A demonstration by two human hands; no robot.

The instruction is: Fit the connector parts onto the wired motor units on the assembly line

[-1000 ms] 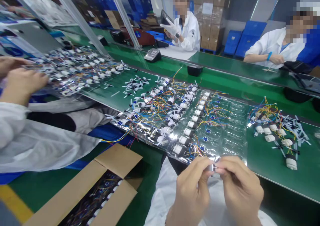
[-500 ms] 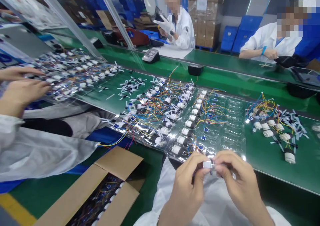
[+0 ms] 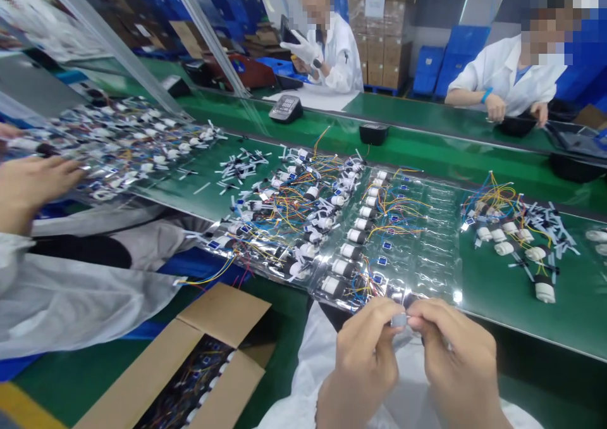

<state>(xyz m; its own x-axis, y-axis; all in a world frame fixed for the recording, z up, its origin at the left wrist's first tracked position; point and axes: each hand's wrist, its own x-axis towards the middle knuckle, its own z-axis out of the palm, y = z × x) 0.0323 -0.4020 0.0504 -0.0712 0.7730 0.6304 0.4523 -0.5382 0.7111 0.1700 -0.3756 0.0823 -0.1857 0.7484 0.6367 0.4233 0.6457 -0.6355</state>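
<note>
At the bench's near edge, my left hand (image 3: 367,347) pinches a small grey rectangular part (image 3: 399,319) between thumb and fingers. Touching that part's right side, my right hand (image 3: 455,347) has its thumb and forefinger closed on something too small to make out. Just beyond both hands lies a clear plastic tray (image 3: 436,252) with a column of white and black cylinders (image 3: 358,235), small blue-screened pieces (image 3: 387,245) and thin coloured wires. To its left is another tray crowded with wired cylinders (image 3: 303,252).
Loose wired cylinders (image 3: 509,230) and black-and-white strips (image 3: 550,226) lie on the green bench (image 3: 497,302) at right. An open carton (image 3: 222,315) stands lower left. A co-worker's hand (image 3: 35,185) is far left; two people sit opposite.
The grey part has tilted and dropped slightly between my fingers, and both hands sit a little lower. The co-worker's hands at left have shifted left. The person opposite at right has brought both hands into view.
</note>
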